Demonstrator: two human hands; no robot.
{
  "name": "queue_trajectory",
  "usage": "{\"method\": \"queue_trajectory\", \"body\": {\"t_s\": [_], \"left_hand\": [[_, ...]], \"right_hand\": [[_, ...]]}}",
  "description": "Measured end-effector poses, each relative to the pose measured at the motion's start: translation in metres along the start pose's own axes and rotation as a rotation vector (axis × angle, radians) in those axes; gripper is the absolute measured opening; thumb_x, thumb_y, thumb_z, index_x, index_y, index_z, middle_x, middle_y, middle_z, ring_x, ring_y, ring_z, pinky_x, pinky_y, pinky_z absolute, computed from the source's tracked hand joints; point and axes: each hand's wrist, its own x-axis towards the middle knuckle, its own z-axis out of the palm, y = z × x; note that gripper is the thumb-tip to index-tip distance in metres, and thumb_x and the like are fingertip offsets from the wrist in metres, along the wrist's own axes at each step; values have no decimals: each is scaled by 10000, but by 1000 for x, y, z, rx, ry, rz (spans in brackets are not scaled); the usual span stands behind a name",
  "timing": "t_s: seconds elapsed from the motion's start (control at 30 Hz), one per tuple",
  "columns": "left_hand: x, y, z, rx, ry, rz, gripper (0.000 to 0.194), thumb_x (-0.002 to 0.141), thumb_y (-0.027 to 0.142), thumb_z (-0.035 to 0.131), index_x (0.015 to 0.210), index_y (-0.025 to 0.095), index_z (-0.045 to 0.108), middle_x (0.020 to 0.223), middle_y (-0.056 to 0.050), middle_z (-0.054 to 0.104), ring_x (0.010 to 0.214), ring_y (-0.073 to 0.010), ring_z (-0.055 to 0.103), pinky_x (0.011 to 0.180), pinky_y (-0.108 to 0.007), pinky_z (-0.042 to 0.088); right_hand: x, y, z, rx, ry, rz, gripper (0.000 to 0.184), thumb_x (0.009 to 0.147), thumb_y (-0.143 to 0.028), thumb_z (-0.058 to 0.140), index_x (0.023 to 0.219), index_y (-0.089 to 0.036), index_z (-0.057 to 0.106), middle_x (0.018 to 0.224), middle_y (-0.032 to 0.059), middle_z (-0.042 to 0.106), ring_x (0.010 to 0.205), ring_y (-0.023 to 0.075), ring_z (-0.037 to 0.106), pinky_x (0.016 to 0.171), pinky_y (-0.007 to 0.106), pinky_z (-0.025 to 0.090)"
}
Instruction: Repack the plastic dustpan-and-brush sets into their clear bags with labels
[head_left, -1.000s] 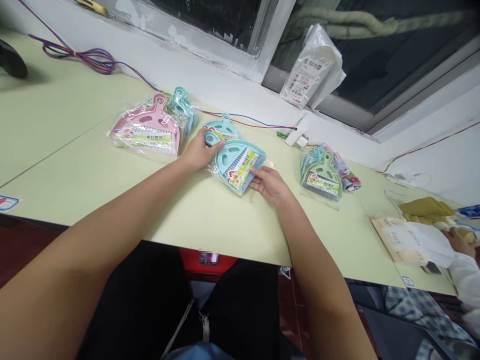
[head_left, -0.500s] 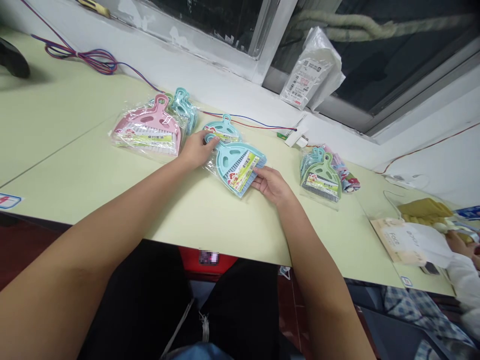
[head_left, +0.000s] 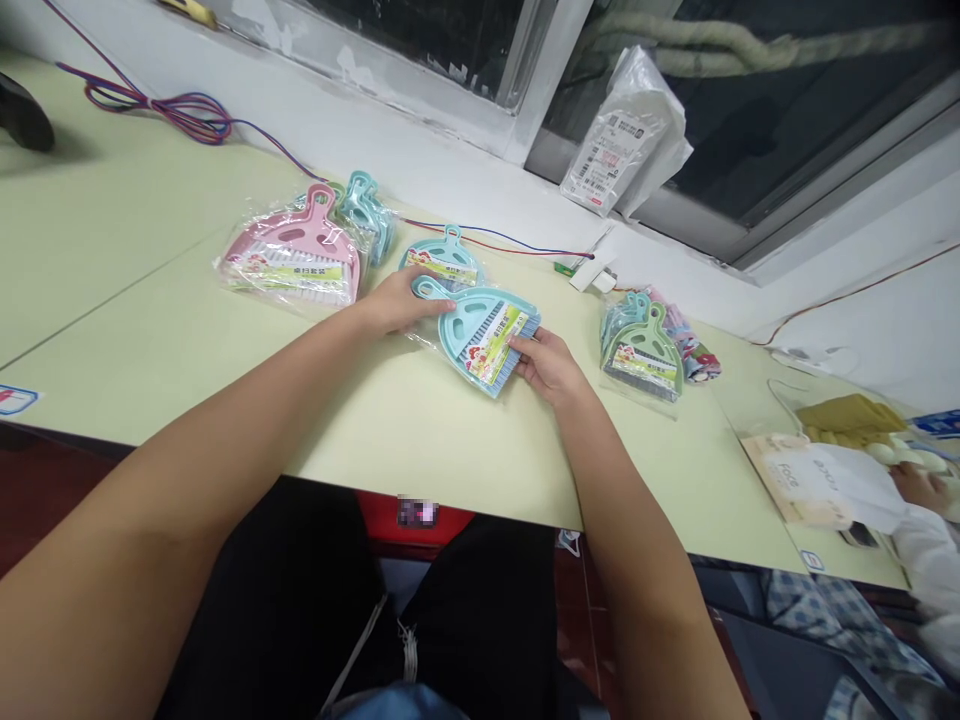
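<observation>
Between my hands is a light blue dustpan and brush set (head_left: 471, 322) in a clear bag, with a yellow-green label. My left hand (head_left: 397, 302) grips the bag and pan near the handle, thumb on top. My right hand (head_left: 549, 362) pinches the bristle edge at the other end. Just behind lies another blue dustpan set (head_left: 442, 258), partly covered by the held one. To the left is a pink bagged dustpan set (head_left: 300, 250), with more blue sets (head_left: 365, 215) behind it. On the right lies a green dustpan set (head_left: 646, 355) against other bagged sets.
Red and blue wires (head_left: 187, 118) run along the wall to a white connector (head_left: 592, 277). A plastic-wrapped packet (head_left: 622, 140) stands on the window sill. At far right, a person's white sleeve (head_left: 926, 560) is near a tissue pack (head_left: 817, 485).
The held blue dustpan set has shifted slightly right and turned a little. My left thumb has slid from the handle towards the pan. At far right, the other person's hand has moved.
</observation>
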Motion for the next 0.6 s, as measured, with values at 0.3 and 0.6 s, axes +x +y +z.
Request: {"method": "queue_trajectory", "body": {"t_s": [0.3, 0.6], "left_hand": [[7, -6, -3, -198, 37, -24, 780, 664, 598, 912, 1304, 236, 652, 1157, -131, 771, 978, -297, 747, 686, -390, 592], [11, -7, -15, -112, 216, -31, 460, 784, 511, 827, 1107, 197, 736, 1105, -140, 778, 805, -237, 695, 750, -459, 599]], "right_hand": [[-4, -9, 1, 20, 62, -40, 289, 787, -21, 731, 1027, -178, 694, 979, 55, 806, 861, 208, 773, 841, 388, 681], [7, -25, -32, 120, 188, -121, 248, 771, -36, 715, 963, -186, 674, 924, 44, 788, 839, 221, 765, 862, 439, 678]]}}
